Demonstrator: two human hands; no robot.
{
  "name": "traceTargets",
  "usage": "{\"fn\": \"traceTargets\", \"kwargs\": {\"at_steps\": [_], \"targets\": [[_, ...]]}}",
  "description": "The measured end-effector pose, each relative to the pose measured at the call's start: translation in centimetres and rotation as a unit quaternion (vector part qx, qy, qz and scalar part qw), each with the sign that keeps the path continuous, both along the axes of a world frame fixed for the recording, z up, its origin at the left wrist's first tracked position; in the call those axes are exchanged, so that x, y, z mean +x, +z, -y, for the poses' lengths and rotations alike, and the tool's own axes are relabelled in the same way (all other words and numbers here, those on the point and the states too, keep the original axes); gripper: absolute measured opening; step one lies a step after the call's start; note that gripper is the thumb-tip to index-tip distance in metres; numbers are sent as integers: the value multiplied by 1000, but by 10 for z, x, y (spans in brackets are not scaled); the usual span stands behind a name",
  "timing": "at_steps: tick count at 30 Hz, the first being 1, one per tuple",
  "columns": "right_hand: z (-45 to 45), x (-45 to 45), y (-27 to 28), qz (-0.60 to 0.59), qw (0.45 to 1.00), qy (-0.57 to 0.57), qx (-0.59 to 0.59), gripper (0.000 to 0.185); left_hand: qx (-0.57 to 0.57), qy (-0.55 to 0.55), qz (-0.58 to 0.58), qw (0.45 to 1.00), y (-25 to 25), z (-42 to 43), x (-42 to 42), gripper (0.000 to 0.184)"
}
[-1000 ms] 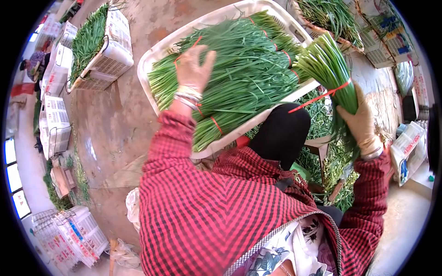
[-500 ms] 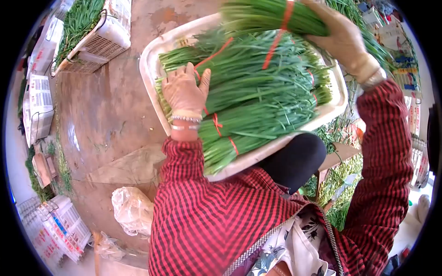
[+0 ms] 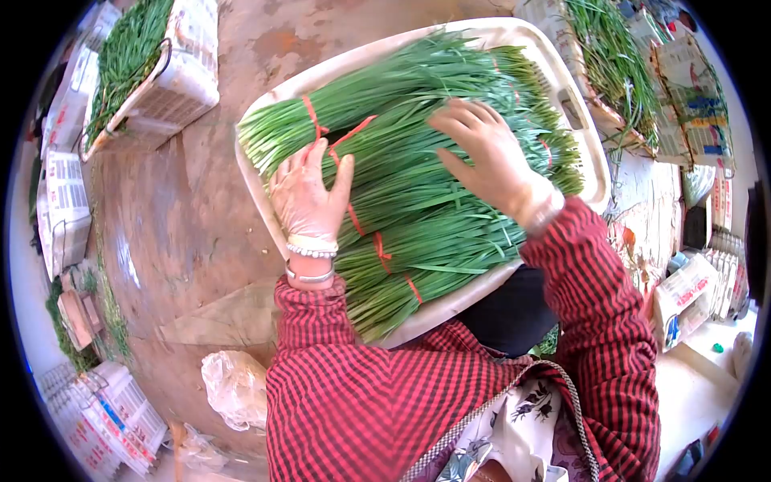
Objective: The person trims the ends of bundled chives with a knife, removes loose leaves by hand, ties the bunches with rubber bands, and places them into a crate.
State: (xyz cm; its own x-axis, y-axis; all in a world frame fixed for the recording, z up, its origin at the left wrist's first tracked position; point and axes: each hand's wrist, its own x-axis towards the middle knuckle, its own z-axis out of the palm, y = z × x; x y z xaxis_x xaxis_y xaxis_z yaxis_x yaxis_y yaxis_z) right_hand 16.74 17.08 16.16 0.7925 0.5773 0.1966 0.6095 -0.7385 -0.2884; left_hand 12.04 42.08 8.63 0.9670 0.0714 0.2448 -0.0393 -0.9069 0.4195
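A white plastic crate (image 3: 600, 165) in front of me holds several bundles of long green chives (image 3: 426, 169), tied with red bands and laid side by side. One bundle (image 3: 353, 92) lies along the far side, its pale stalk ends at the left rim. My left hand (image 3: 305, 193), in a thin glove, rests over the stalk ends at the left with its fingers apart, the fingertips near a red band (image 3: 313, 116). Over the leaves right of centre is my right hand (image 3: 486, 157), also gloved and slightly blurred, fingers stretched out and holding nothing.
Another crate of greens (image 3: 189, 76) stands at the upper left, and a further crate of loose chives (image 3: 614, 68) at the upper right. A clear plastic bag (image 3: 234, 390) lies on the brown floor. Stacked white crates (image 3: 116, 414) stand at the lower left.
The chive bundle my right hand held up at the far right now lies in the crate's far side, let go. My right hand has moved left and toward me; my left hand shifted slightly nearer.
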Motion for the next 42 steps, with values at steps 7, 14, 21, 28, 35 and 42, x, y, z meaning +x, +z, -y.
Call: {"fn": "traceTargets", "kwargs": {"at_steps": [7, 14, 21, 28, 35, 42], "targets": [[145, -149, 39, -58, 974, -220, -9, 30, -28, -28, 113, 993, 10, -1, 6, 21], [236, -276, 18, -125, 909, -397, -20, 26, 194, -38, 54, 979, 6, -31, 82, 44], [214, -278, -6, -230, 883, -404, 63, 25, 252, -26, -119, 960, 1, -12, 68, 64], [212, -277, -20, -256, 885, -378, 86, 26, 190, -117, -87, 971, -20, 19, 114, 81], [227, -244, -17, -212, 893, -377, 128, 34, 171, -44, -96, 980, -19, 45, 135, 75], [142, -73, 23, -101, 966, -229, 63, 22, 104, 8, -114, 988, -24, 42, 137, 76]]}}
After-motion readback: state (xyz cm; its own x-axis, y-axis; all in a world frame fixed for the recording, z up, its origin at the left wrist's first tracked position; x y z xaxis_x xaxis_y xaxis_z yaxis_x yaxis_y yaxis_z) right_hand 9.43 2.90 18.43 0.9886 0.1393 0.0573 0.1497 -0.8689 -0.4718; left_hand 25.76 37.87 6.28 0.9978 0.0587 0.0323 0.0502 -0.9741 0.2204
